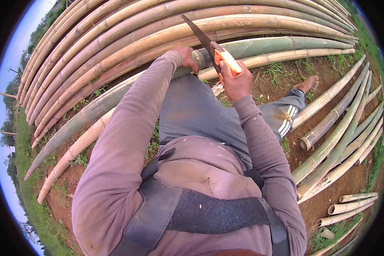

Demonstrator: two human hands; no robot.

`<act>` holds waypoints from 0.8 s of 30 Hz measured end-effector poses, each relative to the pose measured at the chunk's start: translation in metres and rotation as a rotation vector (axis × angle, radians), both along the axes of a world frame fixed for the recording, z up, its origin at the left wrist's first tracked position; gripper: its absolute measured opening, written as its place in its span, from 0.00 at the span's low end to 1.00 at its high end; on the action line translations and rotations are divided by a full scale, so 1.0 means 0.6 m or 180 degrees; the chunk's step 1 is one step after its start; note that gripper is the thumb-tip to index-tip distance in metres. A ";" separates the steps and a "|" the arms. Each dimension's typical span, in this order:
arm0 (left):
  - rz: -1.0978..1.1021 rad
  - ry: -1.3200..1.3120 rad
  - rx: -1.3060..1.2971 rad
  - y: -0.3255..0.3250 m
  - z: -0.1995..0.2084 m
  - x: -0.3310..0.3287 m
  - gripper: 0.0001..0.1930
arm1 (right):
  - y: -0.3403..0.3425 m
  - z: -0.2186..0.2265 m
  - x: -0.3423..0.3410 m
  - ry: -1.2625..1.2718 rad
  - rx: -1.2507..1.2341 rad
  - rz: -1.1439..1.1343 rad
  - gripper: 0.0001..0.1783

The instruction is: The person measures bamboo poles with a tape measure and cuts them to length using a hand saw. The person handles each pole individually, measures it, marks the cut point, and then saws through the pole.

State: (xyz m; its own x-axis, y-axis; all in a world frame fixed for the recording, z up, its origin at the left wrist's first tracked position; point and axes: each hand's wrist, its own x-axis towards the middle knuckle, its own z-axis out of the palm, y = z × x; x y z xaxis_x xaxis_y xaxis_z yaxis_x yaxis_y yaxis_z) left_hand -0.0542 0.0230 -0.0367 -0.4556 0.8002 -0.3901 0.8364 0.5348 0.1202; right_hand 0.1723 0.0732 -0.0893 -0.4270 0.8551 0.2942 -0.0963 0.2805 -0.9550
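Item, saw (200, 36): dark blade, orange handle. Held by the right hand (237, 83), whose fingers were wrapped round the handle. The blade slanted from the grip up and leftward, its tip over the stack (243, 21) of pale poles.

Item, green pole (260, 48): it lay ahead of the body, its long axis running from lower left to upper right, bent by the lens. The left hand (187, 59) was clamped over it, the nearer of the two hands to it, just left of the blade. The blade passed across the pole rather than along it, between the hands; whether the teeth touched the wood could not be told.

Item, near pole (264, 61): pale, alongside the green one on the body's side.

Item, body: purple sleeves, grey trousers (196, 111), dark harness (217, 209) across the chest; a bare foot (309, 84) out to the right.

Item, loose poles (335, 119): long, fanned on the soil at right.

Item, short lengths (350, 207): lower right, lying side by side, near ends open and hollow, their insides too small to read.

Containers: none seen.
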 end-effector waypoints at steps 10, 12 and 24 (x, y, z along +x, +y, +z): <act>-0.0025 -0.0088 0.0177 -0.003 -0.023 -0.044 0.38 | -0.121 -0.053 0.200 -0.0154 -0.0018 -0.0015 0.11; -0.0080 -0.0103 0.0199 0.003 -0.027 -0.022 0.37 | -0.031 -0.012 0.034 -0.0146 0.0110 -0.0117 0.15; 0.0083 -0.0253 0.0052 -0.018 -0.059 -0.079 0.32 | -0.177 -0.017 0.319 -0.0542 0.0139 0.0097 0.09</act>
State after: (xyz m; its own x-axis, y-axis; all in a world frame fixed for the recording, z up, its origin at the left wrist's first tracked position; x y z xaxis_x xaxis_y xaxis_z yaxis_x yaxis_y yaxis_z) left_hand -0.1017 0.0123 -0.0723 -0.4445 0.7950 -0.4128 0.8097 0.5537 0.1946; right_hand 0.3639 -0.0327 -0.0992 -0.4992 0.8290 0.2521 0.0568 0.3216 -0.9452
